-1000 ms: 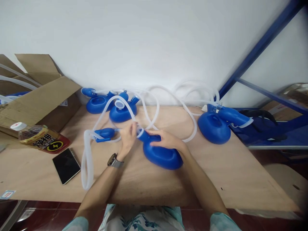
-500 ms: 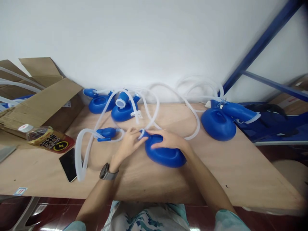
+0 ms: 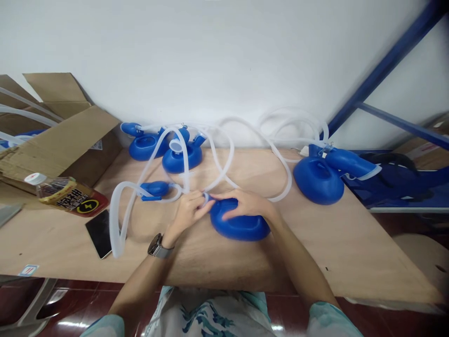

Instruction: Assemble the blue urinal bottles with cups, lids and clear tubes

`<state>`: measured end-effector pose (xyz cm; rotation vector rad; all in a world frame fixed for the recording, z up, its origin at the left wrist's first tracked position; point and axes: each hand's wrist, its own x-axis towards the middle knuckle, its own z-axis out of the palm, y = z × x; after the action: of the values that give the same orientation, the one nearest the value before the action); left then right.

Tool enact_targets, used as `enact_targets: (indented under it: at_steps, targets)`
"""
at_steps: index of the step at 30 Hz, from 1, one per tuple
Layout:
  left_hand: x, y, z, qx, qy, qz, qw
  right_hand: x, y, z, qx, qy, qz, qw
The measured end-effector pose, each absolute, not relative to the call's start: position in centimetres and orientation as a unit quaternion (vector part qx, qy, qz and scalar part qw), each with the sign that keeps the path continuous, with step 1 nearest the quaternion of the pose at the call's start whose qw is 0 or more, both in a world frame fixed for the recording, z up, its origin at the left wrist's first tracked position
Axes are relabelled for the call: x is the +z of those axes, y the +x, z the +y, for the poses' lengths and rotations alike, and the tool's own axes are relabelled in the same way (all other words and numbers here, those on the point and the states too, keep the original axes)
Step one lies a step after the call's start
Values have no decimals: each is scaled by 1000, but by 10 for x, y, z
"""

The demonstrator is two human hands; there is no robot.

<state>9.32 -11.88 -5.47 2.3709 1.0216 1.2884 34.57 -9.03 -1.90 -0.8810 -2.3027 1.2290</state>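
A blue plastic bottle with a ring-shaped handle, by its look a urinal bottle (image 3: 240,229), lies in front of me with its neck to the left. My right hand (image 3: 245,204) grips its upper side, thumb at the handle opening and fingertips by the neck. Closed around the mouth is my left hand (image 3: 191,206), with part of a white ring (image 3: 206,198) showing between its fingers. A translucent hose (image 3: 185,161) comes down just behind that hand; its end is hidden.
More blue urinal bottles with hoses stand at the back (image 3: 182,161) and right (image 3: 318,185). A small blue part (image 3: 155,189) lies left of my hands. Further left are a phone (image 3: 100,234), a drink bottle (image 3: 70,196) and an open carton (image 3: 70,145). A blue metal frame (image 3: 379,70) rises right.
The hose end with its white cap, hanging above my left hand before, has dropped behind that hand. My left fingers have closed more tightly at the bottle's mouth. The right hand keeps its grip.
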Motion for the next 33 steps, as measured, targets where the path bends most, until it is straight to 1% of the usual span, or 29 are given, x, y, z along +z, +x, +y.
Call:
enact_targets:
  at_steps: [6, 9, 11, 14, 17, 19, 21, 24, 27, 31, 33]
  targets:
    - [-49, 87, -113, 442, 759, 344, 334, -10, 344, -92, 436, -292, -835, 166]
    - [-45, 69, -112, 498, 694, 364, 372, -5, 346, -92, 451, -285, -831, 158]
    - [-41, 59, -111, 502, 676, 412, 349, -5, 345, -92, 449, -290, -830, 159]
    - [-38, 54, -100, 431, 687, 511, 286, -8, 341, -95, 401, -318, -842, 171]
    - [-42, 61, -75, 363, 715, 554, 225, -14, 336, -104, 279, -384, -855, 208]
    - [-50, 69, -54, 355, 727, 551, 204, -20, 338, -115, 199, -431, -849, 231]
    - [-59, 78, -36, 358, 735, 542, 195, -28, 345, -127, 152, -471, -835, 242]
    - [-73, 88, -19, 357, 743, 535, 185, -41, 362, -142, 143, -499, -817, 252]
    - [-80, 91, -22, 368, 741, 536, 166, -54, 379, -150, 178, -499, -800, 281]
    - [-71, 74, -57, 397, 729, 542, 132, -69, 395, -146, 203, -513, -767, 328]
    - [-62, 56, -83, 423, 707, 561, 84, -75, 400, -141, 203, -519, -756, 344]
